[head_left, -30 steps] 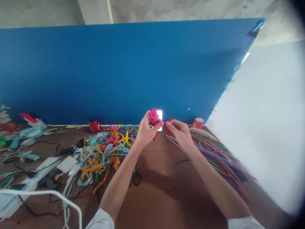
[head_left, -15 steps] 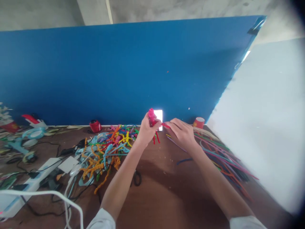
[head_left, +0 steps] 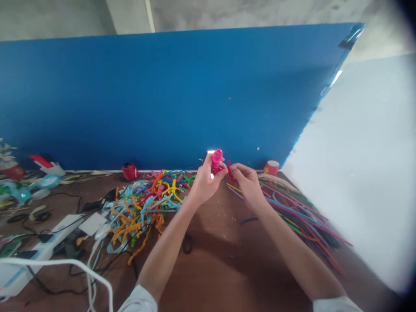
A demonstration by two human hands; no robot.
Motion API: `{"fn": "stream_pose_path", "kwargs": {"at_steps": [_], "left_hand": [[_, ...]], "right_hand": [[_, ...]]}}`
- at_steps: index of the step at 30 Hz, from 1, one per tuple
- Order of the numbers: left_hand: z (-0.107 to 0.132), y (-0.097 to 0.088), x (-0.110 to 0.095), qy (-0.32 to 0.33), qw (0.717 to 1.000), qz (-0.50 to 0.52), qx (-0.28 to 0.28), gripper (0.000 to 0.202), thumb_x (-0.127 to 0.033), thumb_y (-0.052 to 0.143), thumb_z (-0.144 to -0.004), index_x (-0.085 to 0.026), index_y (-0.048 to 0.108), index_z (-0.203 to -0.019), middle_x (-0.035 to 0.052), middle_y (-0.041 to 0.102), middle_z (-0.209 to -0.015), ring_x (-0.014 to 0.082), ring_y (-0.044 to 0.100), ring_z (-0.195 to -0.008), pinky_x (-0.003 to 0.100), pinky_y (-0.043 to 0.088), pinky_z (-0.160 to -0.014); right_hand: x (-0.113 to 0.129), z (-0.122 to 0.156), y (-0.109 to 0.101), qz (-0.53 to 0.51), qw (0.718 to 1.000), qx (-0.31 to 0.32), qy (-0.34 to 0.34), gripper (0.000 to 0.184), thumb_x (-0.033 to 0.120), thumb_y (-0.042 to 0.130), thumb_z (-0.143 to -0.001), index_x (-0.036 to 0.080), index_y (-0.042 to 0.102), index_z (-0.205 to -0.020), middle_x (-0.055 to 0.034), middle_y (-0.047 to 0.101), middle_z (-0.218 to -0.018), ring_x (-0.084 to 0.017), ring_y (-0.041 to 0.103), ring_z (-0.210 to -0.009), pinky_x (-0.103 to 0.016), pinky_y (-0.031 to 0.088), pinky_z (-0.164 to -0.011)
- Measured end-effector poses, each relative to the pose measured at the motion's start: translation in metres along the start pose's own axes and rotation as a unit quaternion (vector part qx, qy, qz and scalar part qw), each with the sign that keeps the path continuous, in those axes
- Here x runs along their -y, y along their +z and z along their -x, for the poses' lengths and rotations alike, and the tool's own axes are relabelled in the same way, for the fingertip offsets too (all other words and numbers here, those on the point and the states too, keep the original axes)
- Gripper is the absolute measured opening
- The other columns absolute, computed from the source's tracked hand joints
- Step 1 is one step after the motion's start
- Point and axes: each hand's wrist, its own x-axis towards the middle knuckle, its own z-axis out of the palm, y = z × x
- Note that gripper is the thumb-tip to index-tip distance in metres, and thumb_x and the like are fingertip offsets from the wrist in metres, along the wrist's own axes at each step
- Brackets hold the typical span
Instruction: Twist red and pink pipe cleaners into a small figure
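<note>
My left hand (head_left: pixel 205 184) is closed around a small pink and red pipe-cleaner figure (head_left: pixel 216 158), held upright above the brown table (head_left: pixel 227 260). My right hand (head_left: pixel 247 182) pinches a short red pipe-cleaner end (head_left: pixel 229 170) that sticks out of the figure's side. The two hands are close together near the back of the table. A heap of bent coloured pipe cleaners (head_left: pixel 143 206) lies to the left of my left hand. A fan of straight pipe cleaners (head_left: pixel 299 216) lies to the right of my right hand.
A blue partition (head_left: pixel 169 95) stands along the table's back edge, a pale panel (head_left: pixel 360 173) at the right. Scissors (head_left: pixel 186 242) lie under my left forearm. A red cup (head_left: pixel 271 167), a small red object (head_left: pixel 129 171), a power strip (head_left: pixel 42 247) and cables sit around.
Both hands shifted slightly right with the figure. The red end in my right hand has turned from lying sideways to standing more upright beside the figure.
</note>
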Motion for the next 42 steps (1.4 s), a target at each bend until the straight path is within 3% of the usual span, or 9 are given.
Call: {"fn": "stream_pose_path", "kwargs": {"at_steps": [9,12,15,20,26,31,35,38,42], "left_hand": [[-0.001,0.004,-0.003,-0.029,0.998,0.046,-0.033,0.025,-0.022,0.069,-0.082,-0.02,0.053,-0.101,0.0025,0.064,-0.089,0.0152,0.063,-0.083,0.032,0.052,-0.083],[-0.003,0.003,-0.002,-0.062,0.988,0.136,-0.033,0.031,-0.023,0.073,-0.078,-0.02,0.048,-0.095,-0.0011,0.06,-0.083,0.0116,0.061,-0.073,0.028,0.053,-0.074],[-0.003,0.001,0.0,-0.122,0.97,0.209,-0.033,0.04,-0.024,0.077,-0.073,-0.02,0.045,-0.096,-0.0038,0.059,-0.076,0.0095,0.059,-0.063,0.024,0.049,-0.062],[-0.002,-0.002,0.003,-0.181,0.951,0.25,-0.004,0.042,-0.027,0.081,-0.069,-0.019,0.047,-0.093,-0.0037,0.06,-0.073,0.0092,0.059,-0.061,0.022,0.044,-0.058],[-0.002,-0.002,0.002,-0.148,0.969,0.198,-0.012,0.036,-0.025,0.081,-0.067,-0.018,0.047,-0.075,-0.0032,0.058,-0.07,0.0106,0.057,-0.065,0.027,0.048,-0.067],[-0.004,-0.009,0.001,-0.041,0.997,0.073,0.001,0.036,-0.029,0.074,-0.076,-0.019,0.042,-0.065,0.0005,0.062,-0.071,0.0129,0.057,-0.068,0.028,0.046,-0.068],[-0.004,-0.015,-0.001,0.028,0.998,-0.051,0.022,0.023,-0.031,0.068,-0.084,-0.018,0.054,-0.069,0.0032,0.066,-0.078,0.0152,0.059,-0.073,0.028,0.045,-0.07],[-0.003,-0.014,-0.003,0.048,0.992,-0.112,0.025,0.012,-0.029,0.065,-0.086,-0.019,0.063,-0.08,0.005,0.069,-0.085,0.017,0.061,-0.078,0.029,0.045,-0.075],[-0.001,-0.006,-0.003,0.026,0.997,-0.069,-0.004,0.015,-0.029,0.064,-0.086,-0.019,0.061,-0.075,0.0042,0.07,-0.083,0.0168,0.062,-0.078,0.03,0.046,-0.077]], "right_hand": [[0.009,-0.003,-0.012,0.205,0.968,0.001,-0.142,0.029,0.038,0.056,-0.093,0.018,0.061,-0.072,0.0013,0.053,-0.065,-0.013,0.045,-0.06,-0.026,0.034,-0.056],[0.012,-0.006,-0.024,0.312,0.918,-0.008,-0.244,0.014,0.03,0.058,-0.092,0.02,0.066,-0.098,-0.0016,0.06,-0.081,-0.013,0.051,-0.063,-0.027,0.041,-0.06],[0.011,-0.01,-0.036,0.427,0.829,0.029,-0.36,0.032,0.022,0.056,-0.093,0.027,0.06,-0.125,-0.006,0.065,-0.103,-0.015,0.058,-0.073,-0.028,0.045,-0.064],[0.009,-0.011,-0.043,0.506,0.74,0.09,-0.434,0.03,0.017,0.053,-0.095,0.029,0.063,-0.122,-0.0072,0.068,-0.104,-0.018,0.062,-0.088,-0.03,0.047,-0.073],[0.008,-0.009,-0.034,0.47,0.779,0.092,-0.405,0.015,0.025,0.051,-0.098,0.02,0.065,-0.094,-0.0065,0.063,-0.086,-0.016,0.057,-0.075,-0.028,0.043,-0.067],[0.006,-0.006,-0.018,0.311,0.904,0.096,-0.276,0.025,0.033,0.05,-0.098,0.019,0.058,-0.079,-0.0026,0.055,-0.079,-0.014,0.05,-0.069,-0.027,0.039,-0.064],[0.0,-0.003,-0.007,0.094,0.988,0.102,-0.065,0.032,0.046,0.054,-0.094,0.02,0.057,-0.076,0.0034,0.045,-0.064,-0.011,0.039,-0.057,-0.026,0.033,-0.055],[-0.001,-0.003,-0.006,0.016,0.995,0.094,0.008,0.032,0.049,0.059,-0.091,0.02,0.059,-0.078,0.0049,0.042,-0.06,-0.01,0.033,-0.053,-0.025,0.027,-0.051],[0.008,-0.005,-0.012,0.117,0.986,0.074,-0.09,0.032,0.046,0.059,-0.091,0.02,0.059,-0.072,0.0019,0.049,-0.067,-0.012,0.043,-0.061,-0.026,0.033,-0.056]]}}
